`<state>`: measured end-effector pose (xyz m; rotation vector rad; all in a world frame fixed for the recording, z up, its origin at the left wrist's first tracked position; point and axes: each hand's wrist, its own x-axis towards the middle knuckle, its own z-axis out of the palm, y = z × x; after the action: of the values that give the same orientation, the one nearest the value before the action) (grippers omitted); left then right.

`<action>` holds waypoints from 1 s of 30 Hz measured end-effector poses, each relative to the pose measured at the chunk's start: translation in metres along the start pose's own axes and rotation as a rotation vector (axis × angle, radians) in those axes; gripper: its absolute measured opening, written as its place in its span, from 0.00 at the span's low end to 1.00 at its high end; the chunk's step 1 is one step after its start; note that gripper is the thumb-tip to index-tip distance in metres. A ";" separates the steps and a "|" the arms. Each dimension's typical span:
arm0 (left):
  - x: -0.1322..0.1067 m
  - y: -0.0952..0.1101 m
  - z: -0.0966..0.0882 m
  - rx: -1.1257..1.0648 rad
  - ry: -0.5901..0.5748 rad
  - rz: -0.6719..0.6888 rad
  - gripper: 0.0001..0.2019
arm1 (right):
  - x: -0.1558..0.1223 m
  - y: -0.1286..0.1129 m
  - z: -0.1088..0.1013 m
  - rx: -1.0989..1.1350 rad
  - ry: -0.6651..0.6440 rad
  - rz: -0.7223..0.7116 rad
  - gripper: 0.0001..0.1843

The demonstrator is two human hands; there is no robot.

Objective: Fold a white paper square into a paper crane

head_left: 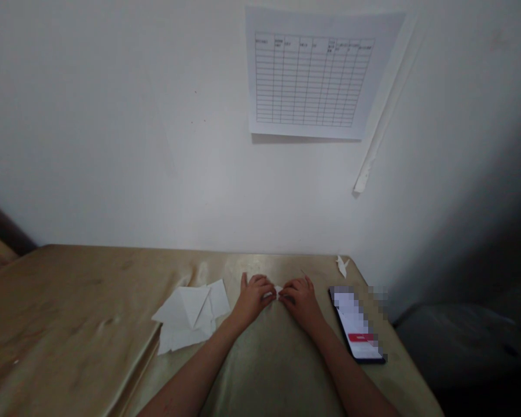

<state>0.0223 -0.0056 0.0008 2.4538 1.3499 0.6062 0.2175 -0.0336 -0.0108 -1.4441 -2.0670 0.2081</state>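
Observation:
Between my two hands is a small piece of white folded paper (278,291), mostly hidden by the fingers. My left hand (256,295) pinches it from the left, with the thumb and fingertips closed on it. From the other side my right hand (299,296) grips it the same way. Both hands are low over the table, close together. Left of my left hand lies a loose pile of white paper sheets (186,318), some with creases. A small white folded paper crane (342,266) rests near the table's back right corner.
A phone (358,324) with its screen lit lies right of my right forearm. The table (91,301) has a wrinkled, shiny tan cover and meets a white wall. A printed grid sheet (312,81) and a white conduit (384,121) are on the wall. Something dark stands at the right.

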 end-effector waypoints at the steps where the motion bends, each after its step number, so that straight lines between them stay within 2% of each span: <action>1: 0.000 0.001 -0.001 0.003 0.000 0.000 0.06 | 0.000 0.000 0.000 0.001 0.001 0.005 0.06; 14: 0.001 -0.001 0.006 0.044 0.027 0.014 0.06 | 0.002 -0.006 0.001 -0.069 0.024 0.011 0.06; 21: 0.001 -0.002 0.004 -0.022 0.022 -0.059 0.04 | 0.003 -0.007 0.005 -0.054 0.021 0.125 0.05; 25: 0.004 0.000 0.004 -0.054 0.025 -0.149 0.02 | 0.004 -0.007 0.010 -0.073 0.020 0.187 0.06; 30: 0.006 0.004 0.006 -0.053 0.063 -0.222 0.01 | 0.004 -0.008 0.014 -0.117 0.034 0.225 0.07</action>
<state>0.0305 -0.0028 -0.0015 2.2196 1.5826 0.6598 0.2021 -0.0304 -0.0171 -1.7407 -1.9150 0.1532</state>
